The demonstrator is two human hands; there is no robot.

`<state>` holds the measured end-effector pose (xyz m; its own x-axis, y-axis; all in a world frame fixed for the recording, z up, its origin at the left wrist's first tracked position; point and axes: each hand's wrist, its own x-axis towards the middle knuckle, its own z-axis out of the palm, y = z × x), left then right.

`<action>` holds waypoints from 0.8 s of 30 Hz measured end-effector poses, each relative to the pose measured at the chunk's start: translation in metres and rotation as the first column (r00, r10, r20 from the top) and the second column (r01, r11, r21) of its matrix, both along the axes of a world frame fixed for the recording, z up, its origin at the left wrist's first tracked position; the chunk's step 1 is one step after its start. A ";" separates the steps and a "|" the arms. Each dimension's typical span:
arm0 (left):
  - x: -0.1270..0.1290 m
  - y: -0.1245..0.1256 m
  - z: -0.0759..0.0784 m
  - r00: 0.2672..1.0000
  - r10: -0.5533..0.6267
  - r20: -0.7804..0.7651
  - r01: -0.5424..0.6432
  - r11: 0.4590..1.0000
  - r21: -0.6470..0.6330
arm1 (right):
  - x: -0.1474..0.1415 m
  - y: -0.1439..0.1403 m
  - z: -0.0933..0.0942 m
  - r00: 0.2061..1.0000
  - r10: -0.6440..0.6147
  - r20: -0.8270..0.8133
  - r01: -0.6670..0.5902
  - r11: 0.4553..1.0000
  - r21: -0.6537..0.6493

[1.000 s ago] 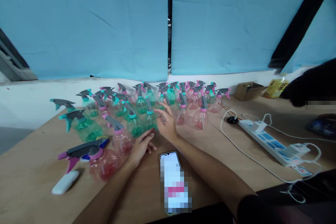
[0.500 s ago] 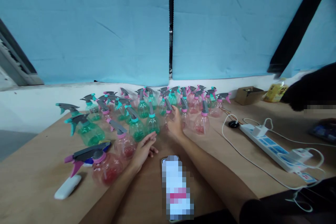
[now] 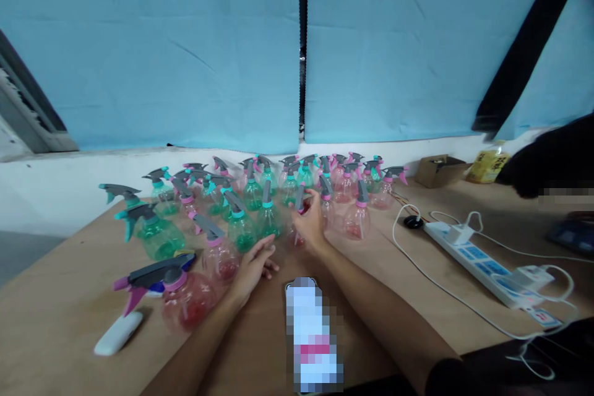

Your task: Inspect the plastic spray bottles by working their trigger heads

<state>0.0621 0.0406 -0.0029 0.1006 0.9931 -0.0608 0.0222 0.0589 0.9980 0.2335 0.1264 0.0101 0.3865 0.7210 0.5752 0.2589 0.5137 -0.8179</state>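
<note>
"What does the right hand point(image 3: 313, 223) hide?"
"Much of the pink spray bottle point(image 3: 297, 237) it grips."

"Can you read the phone point(image 3: 309, 328)?"
"No, coarse squares blot out its screen."

"How many back-row bottles point(image 3: 291, 180) are there?"
"I can't count them; they overlap too much."

"And that blue item point(image 3: 156, 288) on the left?"
"Mostly hidden under a gray spray head point(image 3: 155, 267)."

"Over on the right?"
"A dark shape point(image 3: 552, 158), cut off by the picture's edge, covers part of the yellow-labelled bottle point(image 3: 485, 164). The carton's point(image 3: 431, 174) contents are too small to tell."
</note>
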 end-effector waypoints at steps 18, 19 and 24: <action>0.001 0.000 -0.003 0.997 -0.033 -0.074 0.037 0.998 0.057 | 0.026 -0.012 0.030 0.517 0.853 -0.067 -0.848 0.499 -0.180; 0.001 0.000 -0.003 0.996 -0.041 -0.077 0.045 0.997 0.058 | 0.025 -0.012 0.028 0.524 0.848 -0.078 -0.844 0.506 -0.176; 0.000 -0.001 -0.001 0.994 -0.061 -0.089 0.066 0.997 0.051 | 0.022 -0.017 0.033 0.562 0.824 -0.067 -0.819 0.544 -0.183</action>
<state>0.0626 0.0393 -0.0041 0.1599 0.9869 -0.0193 0.1116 0.0013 0.9938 0.2555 0.1097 0.0426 -0.4390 0.8013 0.4064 -0.1818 0.3638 -0.9136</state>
